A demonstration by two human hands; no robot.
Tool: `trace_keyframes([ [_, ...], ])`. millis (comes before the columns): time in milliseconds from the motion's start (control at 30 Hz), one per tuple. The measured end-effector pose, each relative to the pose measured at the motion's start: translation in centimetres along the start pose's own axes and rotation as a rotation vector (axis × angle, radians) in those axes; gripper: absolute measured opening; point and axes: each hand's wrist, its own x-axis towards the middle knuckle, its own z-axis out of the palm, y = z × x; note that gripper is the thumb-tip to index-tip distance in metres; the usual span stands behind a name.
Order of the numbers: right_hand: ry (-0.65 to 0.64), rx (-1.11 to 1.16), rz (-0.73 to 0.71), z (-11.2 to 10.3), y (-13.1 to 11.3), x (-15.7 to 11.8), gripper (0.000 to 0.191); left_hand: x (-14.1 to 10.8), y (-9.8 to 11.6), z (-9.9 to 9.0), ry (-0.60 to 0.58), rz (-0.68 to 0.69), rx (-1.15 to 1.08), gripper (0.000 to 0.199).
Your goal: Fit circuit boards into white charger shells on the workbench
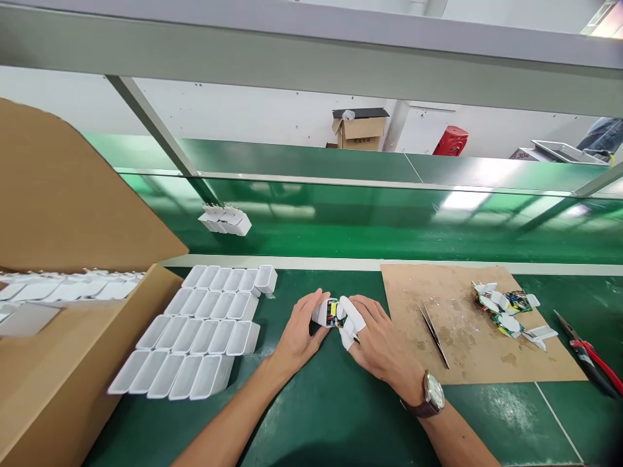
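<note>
In front of me my left hand (302, 327) is closed around a small white plastic case (320, 312). A small circuit board (335, 312) with a yellow component sits at the case's opening; how deep it goes in I cannot tell. My right hand (382, 334) is closed on the board from the other side. White coverings, looking like finger cots, hide its thumb and forefinger tips. Rows of empty white cases (197, 337) stand to the left of my hands. On the right, several circuit boards with white pieces (509, 310) lie on a brown sheet (457, 363).
Tweezers (433, 334) lie on the brown sheet, and red-and-black pliers (586, 353) at its right edge. A cardboard box (63, 389) with white parts stands at the left. Several assembled white units (225, 219) sit behind the table's far edge. A metal beam (311, 61) crosses above.
</note>
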Motion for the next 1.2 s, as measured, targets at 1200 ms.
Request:
trace_keyframes([
  [1200,0.107,0.252,0.057,1.4,1.2,-0.8,0.056,-0.3,0.1,0.7,-0.046,-0.214,-0.403,0.063],
])
